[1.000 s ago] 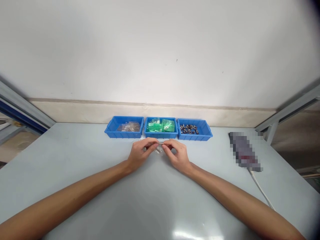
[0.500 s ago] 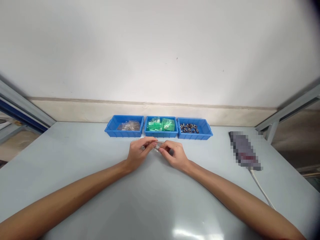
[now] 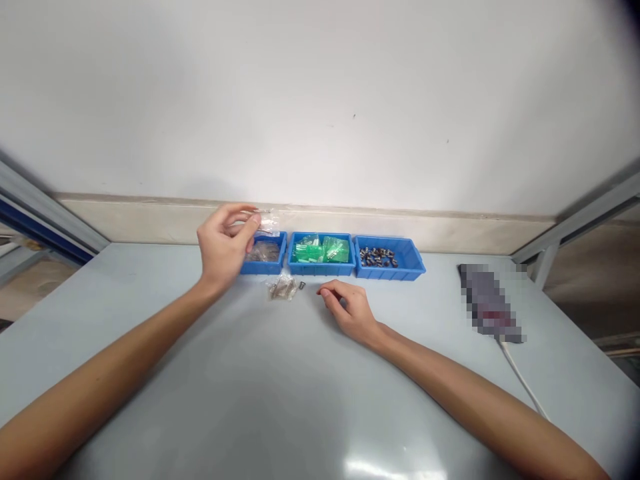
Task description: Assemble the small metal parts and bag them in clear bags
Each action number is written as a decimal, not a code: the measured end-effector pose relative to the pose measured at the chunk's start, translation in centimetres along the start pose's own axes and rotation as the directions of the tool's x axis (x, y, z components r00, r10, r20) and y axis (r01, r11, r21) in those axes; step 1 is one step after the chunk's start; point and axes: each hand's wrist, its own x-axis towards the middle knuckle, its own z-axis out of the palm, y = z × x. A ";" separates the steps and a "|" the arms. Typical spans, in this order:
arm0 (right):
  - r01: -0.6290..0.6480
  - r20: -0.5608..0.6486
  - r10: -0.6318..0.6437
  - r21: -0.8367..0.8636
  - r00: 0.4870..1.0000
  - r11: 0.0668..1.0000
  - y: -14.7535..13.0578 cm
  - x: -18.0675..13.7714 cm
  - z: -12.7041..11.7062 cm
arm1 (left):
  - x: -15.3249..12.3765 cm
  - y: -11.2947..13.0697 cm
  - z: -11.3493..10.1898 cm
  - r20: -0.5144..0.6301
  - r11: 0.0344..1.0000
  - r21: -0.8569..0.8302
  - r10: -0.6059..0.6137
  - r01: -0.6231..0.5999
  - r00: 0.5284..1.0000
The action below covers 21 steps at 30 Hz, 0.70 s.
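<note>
Sitting on counter (image 3: 310, 400): three blue bins (image 3: 321, 272)
Raised left hand (image 3: 223, 243): grip pinching clear bag (image 3: 266, 222) above leftmost bin (image 3: 263, 269)
Right hand (image 3: 350, 310): grip loosely curled, empty, resting on counter
Lying near right hand: small bag (image 3: 283, 289) of metal parts, tiny dark part (image 3: 302, 285)

The pale grey bench (image 3: 300, 400) carries three blue plastic trays (image 3: 321, 272) in a row along its back edge. In front of them lie a small clear bag of metal parts (image 3: 283, 289) and, just beside it, a tiny dark part (image 3: 302, 285). Well to the right rests a blurred dark object (image 3: 489, 303) with a white cable (image 3: 523, 380).
</note>
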 end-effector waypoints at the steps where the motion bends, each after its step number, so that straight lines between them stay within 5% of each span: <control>1: 0.010 -0.001 -0.010 -0.002 1.000 1.000 0.0 0.0 0.0 | 0.8 -0.5 -0.5 0.063 0.998 0.062 -0.025 0.021 0.998; 5: 0.025 -0.003 -0.025 -0.007 1.000 1.000 -0.1 0.1 0.0 | 2.0 -2.6 -1.6 0.295 0.904 0.421 -0.065 -0.069 0.953; 9: 0.030 0.001 -0.030 -0.015 1.000 0.999 -0.1 0.1 0.0 | 0.8 -1.8 -1.5 0.327 0.751 0.565 0.177 -0.342 0.928; 12: 0.031 0.005 -0.031 -0.026 1.000 0.999 -0.2 0.1 0.0 | -0.8 0.1 -1.3 0.608 0.710 0.409 0.256 -0.573 0.752; 14: 0.032 0.005 -0.032 -0.027 0.999 0.999 -0.1 0.1 0.0 | -2.0 1.0 -1.1 0.777 0.653 0.347 0.202 -0.673 0.597; 15: 0.034 0.006 -0.033 -0.027 0.999 0.999 -0.1 0.1 0.0 | -2.6 1.2 -0.9 0.813 0.619 0.363 0.155 -0.697 0.561; 21: 0.042 0.014 -0.042 -0.036 0.999 0.998 0.0 0.1 0.1 | -4.9 -0.1 0.3 0.845 0.524 0.445 0.022 -0.726 0.535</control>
